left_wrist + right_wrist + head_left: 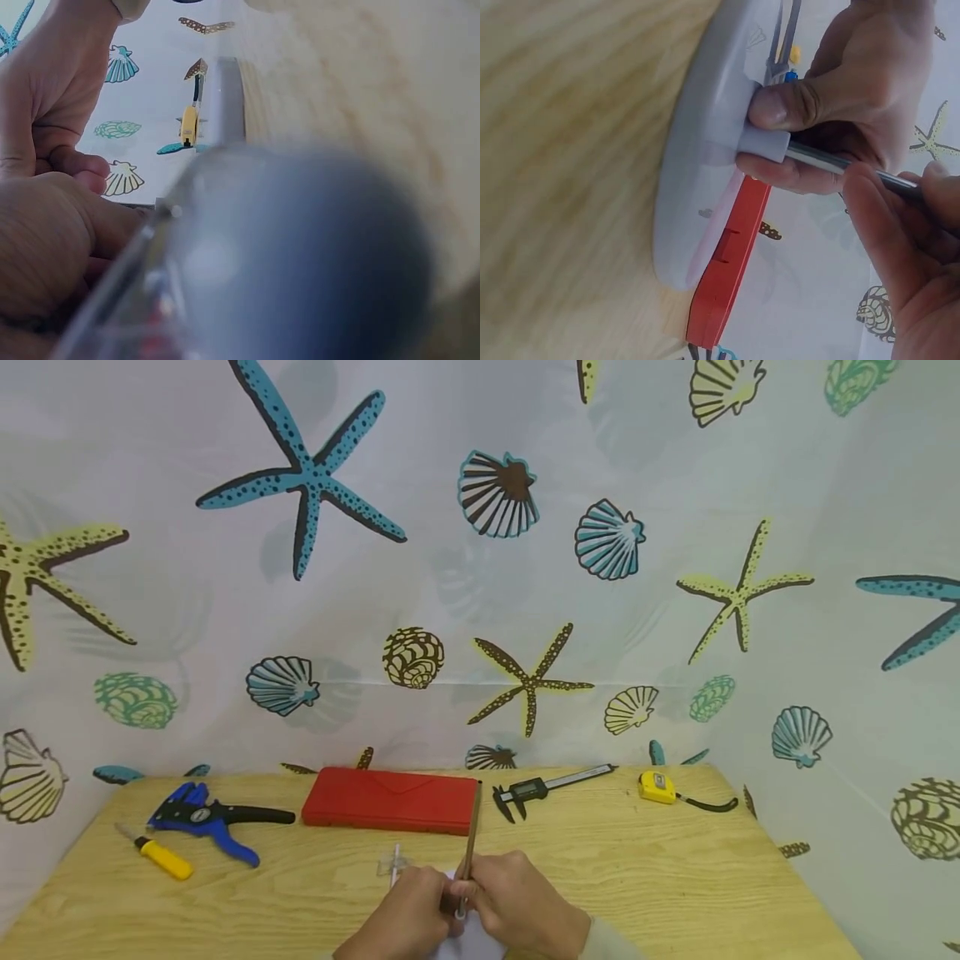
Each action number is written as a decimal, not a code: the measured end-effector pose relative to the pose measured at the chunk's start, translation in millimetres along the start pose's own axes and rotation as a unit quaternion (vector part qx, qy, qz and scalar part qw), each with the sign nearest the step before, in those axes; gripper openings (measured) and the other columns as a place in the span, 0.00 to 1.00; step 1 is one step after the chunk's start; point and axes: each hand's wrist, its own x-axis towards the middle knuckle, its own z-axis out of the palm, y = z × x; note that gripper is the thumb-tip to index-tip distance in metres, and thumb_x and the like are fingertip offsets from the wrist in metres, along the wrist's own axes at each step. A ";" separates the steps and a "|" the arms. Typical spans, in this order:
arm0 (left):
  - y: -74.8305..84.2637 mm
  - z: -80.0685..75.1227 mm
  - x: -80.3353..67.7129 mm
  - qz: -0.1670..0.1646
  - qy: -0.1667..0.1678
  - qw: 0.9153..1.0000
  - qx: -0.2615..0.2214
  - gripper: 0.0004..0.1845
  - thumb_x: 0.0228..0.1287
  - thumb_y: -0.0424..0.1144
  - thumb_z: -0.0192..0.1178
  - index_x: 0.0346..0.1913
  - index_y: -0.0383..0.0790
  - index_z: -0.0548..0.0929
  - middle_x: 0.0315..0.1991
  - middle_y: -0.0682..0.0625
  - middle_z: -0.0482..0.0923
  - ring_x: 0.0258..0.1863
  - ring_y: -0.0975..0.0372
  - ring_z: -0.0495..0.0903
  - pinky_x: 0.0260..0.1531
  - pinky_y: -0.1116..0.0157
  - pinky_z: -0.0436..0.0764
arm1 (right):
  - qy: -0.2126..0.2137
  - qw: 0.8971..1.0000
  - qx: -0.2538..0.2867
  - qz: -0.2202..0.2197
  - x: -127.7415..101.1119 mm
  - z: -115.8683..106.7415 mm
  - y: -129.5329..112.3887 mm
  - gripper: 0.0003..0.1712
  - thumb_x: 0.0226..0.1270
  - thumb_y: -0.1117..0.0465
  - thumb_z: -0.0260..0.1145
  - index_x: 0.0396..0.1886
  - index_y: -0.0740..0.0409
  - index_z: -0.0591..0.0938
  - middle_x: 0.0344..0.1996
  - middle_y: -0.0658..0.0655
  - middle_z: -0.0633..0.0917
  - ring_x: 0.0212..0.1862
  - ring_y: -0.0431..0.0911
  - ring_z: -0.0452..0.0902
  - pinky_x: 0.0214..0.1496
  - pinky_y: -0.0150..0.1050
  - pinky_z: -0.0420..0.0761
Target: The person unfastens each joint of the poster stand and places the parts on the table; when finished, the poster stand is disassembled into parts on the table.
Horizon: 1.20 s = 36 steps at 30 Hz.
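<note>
At the near edge of the light wooden worktop, about its middle, both hands meet around a slim brown-and-metal rod with a pale grey plastic collar seated in a round pale grey disc that lies flat on the wood. The left hand pinches the collar between thumb and fingers; the right hand curls around the shaft just above it. The rod stands tilted, its long axis running from the disc up and away toward the red flat plastic case at the far edge. It looks light, stiff and thin, probably smooth enough to slip, so low down by the collar seems the steadier hold.
</note>
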 end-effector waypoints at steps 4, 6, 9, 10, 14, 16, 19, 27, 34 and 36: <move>-1.8 1.4 -1.7 0.033 0.008 0.999 0.016 0.11 0.45 0.24 0.70 0.21 0.46 0.85 0.16 0.60 0.77 0.21 0.68 0.68 0.24 0.70 0.69 | -0.003 1.000 0.004 0.013 2.8 -1.9 -1.6 0.09 0.73 0.56 0.62 0.34 0.53 0.84 0.24 0.45 0.87 0.26 0.24 0.74 0.30 0.14 0.71; -2.0 1.2 -2.1 0.044 0.010 0.999 0.021 0.11 0.45 0.24 0.70 0.21 0.46 0.84 0.16 0.61 0.77 0.21 0.69 0.67 0.24 0.70 0.68 | -0.003 1.000 0.007 0.017 2.9 -2.4 -2.9 0.09 0.73 0.56 0.63 0.34 0.53 0.84 0.24 0.46 0.87 0.26 0.24 0.74 0.29 0.14 0.71; -1.7 0.9 -1.9 0.039 0.010 0.999 0.017 0.12 0.45 0.23 0.69 0.22 0.47 0.85 0.17 0.61 0.78 0.21 0.69 0.68 0.24 0.70 0.69 | -0.003 1.000 -0.006 0.014 1.2 -2.1 -3.5 0.10 0.75 0.56 0.61 0.34 0.54 0.83 0.23 0.45 0.86 0.25 0.23 0.73 0.28 0.14 0.70; -1.4 1.0 -1.7 0.035 0.008 0.999 0.016 0.12 0.45 0.23 0.69 0.23 0.47 0.86 0.18 0.60 0.79 0.22 0.68 0.69 0.25 0.70 0.69 | -0.003 1.000 -0.007 0.014 0.7 -2.2 -3.6 0.10 0.75 0.55 0.61 0.34 0.54 0.83 0.23 0.46 0.86 0.25 0.23 0.72 0.28 0.13 0.70; -0.8 1.8 -2.1 0.021 0.001 1.000 0.010 0.12 0.46 0.23 0.70 0.23 0.45 0.85 0.18 0.59 0.79 0.22 0.67 0.70 0.25 0.69 0.70 | 0.006 1.000 -0.008 0.006 2.2 -2.2 -3.0 0.08 0.73 0.56 0.63 0.34 0.53 0.83 0.23 0.45 0.86 0.26 0.24 0.74 0.30 0.13 0.71; -0.9 1.7 -2.6 0.028 0.005 0.999 0.015 0.11 0.46 0.23 0.70 0.22 0.44 0.84 0.17 0.59 0.77 0.22 0.67 0.69 0.24 0.70 0.70 | 0.012 1.000 -0.004 0.005 4.1 -2.5 -3.5 0.07 0.72 0.56 0.64 0.33 0.53 0.84 0.23 0.45 0.87 0.26 0.24 0.74 0.30 0.13 0.71; -1.2 1.2 -3.1 0.046 0.018 0.998 0.026 0.12 0.44 0.23 0.69 0.20 0.45 0.82 0.16 0.60 0.74 0.20 0.68 0.66 0.22 0.71 0.67 | 0.010 1.000 -0.007 0.004 5.0 -3.6 -4.9 0.08 0.72 0.56 0.63 0.34 0.53 0.83 0.23 0.45 0.87 0.26 0.23 0.74 0.29 0.13 0.71; -0.6 1.9 -2.0 0.025 -0.001 1.000 0.020 0.13 0.46 0.23 0.69 0.20 0.45 0.82 0.15 0.60 0.74 0.20 0.68 0.67 0.22 0.70 0.68 | 0.004 1.000 -0.004 0.017 6.5 -6.9 -7.3 0.07 0.72 0.56 0.64 0.34 0.52 0.83 0.24 0.44 0.87 0.26 0.24 0.76 0.30 0.13 0.72; 0.1 2.0 -1.2 0.060 0.030 0.997 0.041 0.15 0.44 0.22 0.65 0.17 0.46 0.77 0.14 0.62 0.64 0.18 0.70 0.61 0.19 0.72 0.62 | 0.008 0.999 -0.037 -0.015 6.1 -9.7 -8.2 0.08 0.75 0.57 0.60 0.35 0.54 0.81 0.23 0.44 0.84 0.26 0.25 0.74 0.29 0.13 0.70; 0.1 2.0 -1.0 0.066 0.032 0.997 0.039 0.15 0.44 0.22 0.66 0.17 0.46 0.78 0.14 0.62 0.66 0.18 0.70 0.61 0.20 0.72 0.63 | 0.005 0.999 -0.031 -0.006 7.7 -10.8 -8.3 0.07 0.75 0.58 0.60 0.36 0.54 0.81 0.24 0.45 0.85 0.27 0.26 0.76 0.30 0.14 0.70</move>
